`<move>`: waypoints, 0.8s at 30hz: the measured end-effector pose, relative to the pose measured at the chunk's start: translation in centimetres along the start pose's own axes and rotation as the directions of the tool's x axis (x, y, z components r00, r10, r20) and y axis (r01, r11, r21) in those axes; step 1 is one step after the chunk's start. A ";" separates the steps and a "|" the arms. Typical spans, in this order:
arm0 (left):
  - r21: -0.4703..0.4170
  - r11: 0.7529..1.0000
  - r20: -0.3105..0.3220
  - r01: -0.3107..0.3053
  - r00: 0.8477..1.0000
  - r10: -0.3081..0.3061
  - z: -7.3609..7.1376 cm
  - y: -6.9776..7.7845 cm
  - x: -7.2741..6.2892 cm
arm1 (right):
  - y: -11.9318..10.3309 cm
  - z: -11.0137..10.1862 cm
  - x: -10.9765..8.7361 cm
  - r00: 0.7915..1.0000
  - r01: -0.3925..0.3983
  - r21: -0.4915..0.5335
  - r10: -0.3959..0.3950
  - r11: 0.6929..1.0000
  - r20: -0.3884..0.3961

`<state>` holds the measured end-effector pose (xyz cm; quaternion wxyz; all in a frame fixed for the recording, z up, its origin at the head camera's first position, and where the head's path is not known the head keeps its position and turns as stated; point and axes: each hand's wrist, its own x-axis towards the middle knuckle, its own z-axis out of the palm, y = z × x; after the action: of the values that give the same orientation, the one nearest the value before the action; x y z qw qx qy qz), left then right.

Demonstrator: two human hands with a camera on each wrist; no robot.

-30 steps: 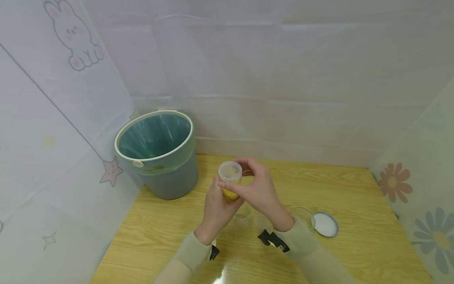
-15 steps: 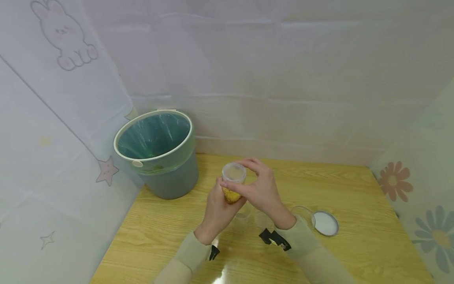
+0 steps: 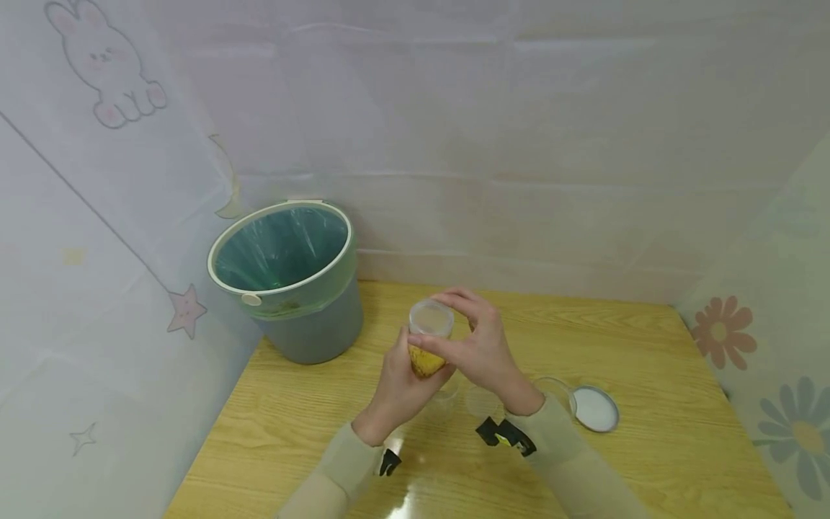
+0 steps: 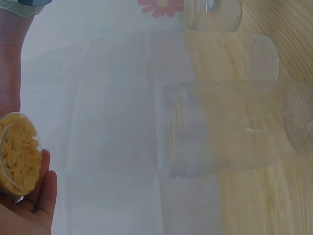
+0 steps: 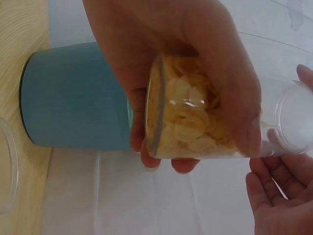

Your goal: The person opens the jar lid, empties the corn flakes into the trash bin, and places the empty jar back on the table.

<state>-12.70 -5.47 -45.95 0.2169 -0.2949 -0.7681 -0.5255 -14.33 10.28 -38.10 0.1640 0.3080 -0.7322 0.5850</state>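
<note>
Both hands are on a clear plastic jar of yellow corn flakes [image 3: 426, 362], raised above the table with its frosted lid [image 3: 431, 317] on top. My left hand [image 3: 400, 380] grips the lower body. In the right wrist view, its thumb and fingers wrap round the flake-filled part [image 5: 188, 115]. My right hand [image 3: 485, 352] holds the jar's top, thumb on the near side and fingers round the far side of the lid. Below the hands stands a tall clear jar [image 4: 234, 129] without a lid, partly hidden in the head view.
A grey bin [image 3: 314, 328] with a green liner stands at the table's back left. A clear round disc [image 4: 264, 56] lies beside the tall jar. Further right are another clear jar [image 4: 215, 14] and a silver-rimmed white lid [image 3: 595, 409]. Cloth-covered walls border the table.
Both hands and the jar of corn flakes have shifted slightly right and toward the person. The right hand stays at the lid and the left round the body.
</note>
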 end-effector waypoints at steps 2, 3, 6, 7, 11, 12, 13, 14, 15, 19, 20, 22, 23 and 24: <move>-0.060 0.998 0.023 0.002 1.000 0.000 0.0 0.2 0.0 | 0.2 -0.2 0.1 0.998 0.006 0.061 -0.009 0.998 0.056; -0.088 0.996 0.033 0.001 0.999 0.002 0.0 0.4 0.0 | 0.2 -0.3 0.1 0.996 0.004 0.092 -0.012 0.996 0.085; -0.136 0.991 0.050 -0.017 0.998 0.024 -0.3 1.7 0.3 | 0.5 -0.5 0.1 0.987 -0.011 0.173 -0.017 0.985 0.159; -0.146 0.989 0.055 -0.021 0.998 0.029 -0.4 2.3 0.4 | 0.6 -0.6 0.1 0.984 -0.014 0.190 -0.020 0.982 0.174; -0.143 0.989 0.062 -0.025 0.998 0.034 -0.9 3.8 0.8 | 1.1 -0.8 0.1 0.981 -0.027 0.212 -0.015 0.977 0.192; -0.135 0.991 0.060 -0.022 0.998 0.030 -1.0 3.8 0.8 | 1.2 -0.8 0.1 0.982 -0.029 0.209 -0.012 0.978 0.191; -0.131 0.991 0.058 -0.022 0.998 0.030 -1.0 3.8 0.7 | 1.3 -0.9 0.1 0.982 -0.028 0.206 -0.012 0.978 0.188; -0.124 0.992 0.054 -0.016 0.998 0.023 -0.9 3.5 0.6 | 1.4 -1.0 0.1 0.983 -0.031 0.203 -0.007 0.979 0.186; -0.121 0.993 0.050 -0.007 0.999 0.013 -0.8 3.1 0.5 | 1.5 -1.1 0.0 0.984 -0.033 0.199 -0.003 0.979 0.181; -0.116 0.992 0.032 0.048 0.998 -0.045 -0.5 1.3 -0.3 | 1.6 -1.7 -0.1 0.987 -0.043 0.181 0.014 0.982 0.158; -0.115 0.991 0.030 0.066 0.998 -0.063 -0.4 0.7 -0.5 | 1.7 -1.9 -0.1 0.988 -0.046 0.180 0.019 0.983 0.152; -0.116 0.990 0.028 0.080 0.997 -0.077 -0.4 0.2 -0.7 | 1.7 -2.2 -0.2 0.990 -0.042 0.172 0.018 0.984 0.142; -0.117 0.990 0.027 0.082 0.996 -0.079 -0.4 0.1 -0.7 | 1.8 -2.4 -0.2 0.990 -0.038 0.171 0.014 0.985 0.137; -0.118 0.989 0.028 0.083 0.996 -0.081 -0.4 0.0 -0.8 | 1.9 -2.5 -0.2 0.991 -0.028 0.171 0.005 0.985 0.133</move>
<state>-12.14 -6.03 -46.32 0.1683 -0.2815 -0.7492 -0.5755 -15.71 12.95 -39.00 0.0832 0.3528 -0.6905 0.6260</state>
